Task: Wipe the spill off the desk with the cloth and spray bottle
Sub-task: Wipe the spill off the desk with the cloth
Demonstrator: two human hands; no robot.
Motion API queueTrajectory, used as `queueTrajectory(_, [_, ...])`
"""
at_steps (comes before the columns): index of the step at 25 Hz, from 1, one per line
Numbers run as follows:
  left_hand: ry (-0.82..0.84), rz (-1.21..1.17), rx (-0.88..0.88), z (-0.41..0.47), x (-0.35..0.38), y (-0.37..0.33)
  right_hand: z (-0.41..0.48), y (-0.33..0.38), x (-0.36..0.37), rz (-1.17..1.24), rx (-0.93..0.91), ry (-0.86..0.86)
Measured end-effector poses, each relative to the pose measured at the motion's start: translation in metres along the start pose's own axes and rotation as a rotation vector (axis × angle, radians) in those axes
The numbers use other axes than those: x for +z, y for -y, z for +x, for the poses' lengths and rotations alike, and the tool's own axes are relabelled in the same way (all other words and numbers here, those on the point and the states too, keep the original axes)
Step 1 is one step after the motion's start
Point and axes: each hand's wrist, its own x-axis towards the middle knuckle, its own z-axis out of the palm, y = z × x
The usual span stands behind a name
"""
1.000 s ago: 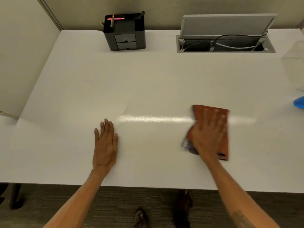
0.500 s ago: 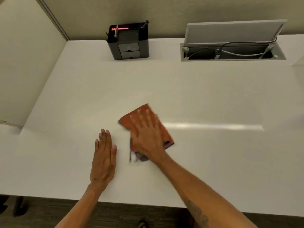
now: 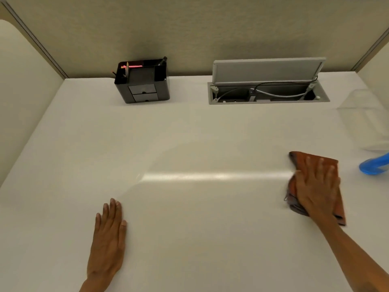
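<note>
Right hand [image 3: 315, 186] flat on cloth [image 3: 330, 167], far right, beside spray bottle [image 3: 374, 166]. Left hand [image 3: 108, 239] flat, empty, well apart.

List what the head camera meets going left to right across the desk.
Flat left hand → black desk organizer → open grey cable box → right hand pressing the folded rust-orange cloth → blue-based spray bottle.

Plain white worktop [image 3: 189, 133] with one pale glossy streak. Rust-orange cloth [image 3: 328, 165], greyish at its bunched left edge. Clear bottle [image 3: 366, 123] with a bright blue part. Black organiser [image 3: 143, 85] holding a pink pen. Grey cable box [image 3: 267, 70], black and grey wires inside. Beige wall panels.
</note>
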Motion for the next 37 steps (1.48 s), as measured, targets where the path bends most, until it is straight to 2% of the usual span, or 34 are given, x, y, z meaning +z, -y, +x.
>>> queueTrajectory(2, [-0.013,-0.001,0.000,0.002,0.001,-0.001,0.016,0.018,0.005,0.029,0.041,-0.018])
queueTrajectory(4, [-0.022,0.014,0.011,0.005,0.002,-0.003,0.032,0.060,0.014,0.056,0.007,-0.033])
queueTrajectory(7, [-0.028,0.043,0.033,0.006,0.002,-0.003,0.032,0.164,0.032,0.079,-0.170,-0.030])
queueTrajectory(11, [-0.024,0.059,0.033,0.006,0.002,0.000,-0.034,0.312,0.052,0.108,-0.417,0.014])
queueTrajectory(14, [-0.026,0.128,0.083,0.008,0.000,0.002,-0.092,0.365,0.063,0.087,-0.723,0.112])
queueTrajectory(16, [-0.019,0.153,0.124,0.009,0.000,0.004,-0.095,0.362,0.064,0.080,-0.827,0.158])
queueTrajectory(17, [-0.011,0.149,0.131,0.009,-0.001,0.005,-0.084,0.353,0.062,0.083,-0.816,0.135])
queueTrajectory(21, [0.027,0.117,0.132,0.009,-0.001,0.006,-0.005,0.270,0.047,0.070,-0.525,0.016])
queueTrajectory(25, [0.028,0.114,0.134,0.008,-0.005,0.001,0.061,0.129,0.026,0.008,-0.276,-0.003])
queueTrajectory(28, [0.025,0.093,0.124,0.007,-0.006,-0.003,0.078,0.065,0.013,-0.010,-0.172,0.032])
queueTrajectory(32, [0.006,0.092,0.123,0.010,-0.003,-0.003,0.100,0.083,0.015,-0.035,-0.175,-0.005])
queueTrajectory(37, [0.005,0.111,0.127,0.017,-0.004,-0.005,0.101,0.211,0.032,0.025,-0.367,-0.020])
